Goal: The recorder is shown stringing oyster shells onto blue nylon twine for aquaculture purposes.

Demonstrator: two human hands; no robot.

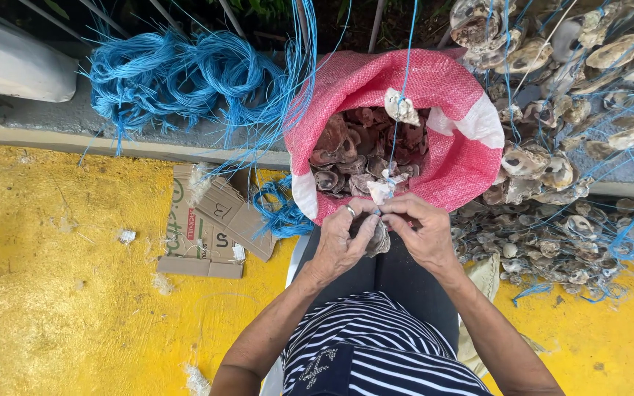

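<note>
The floor (pixel 60 315) is painted yellow and fills the lower part of the frame. A flattened cardboard box (pixel 210 224) lies on it left of centre, with small white scraps (pixel 126 236) scattered around. At the right, a heap of oyster shells (pixel 552 235) strung on blue cord spreads over it. A grey concrete ledge (pixel 60 125) runs across the upper frame, carrying coils of blue cord (pixel 177 73).

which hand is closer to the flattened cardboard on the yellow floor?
Left. The left hand works at the shell over the lap, just right of the cardboard. The right hand sits on the shell's far side, further from it, nearer the strung shell pile.
</note>
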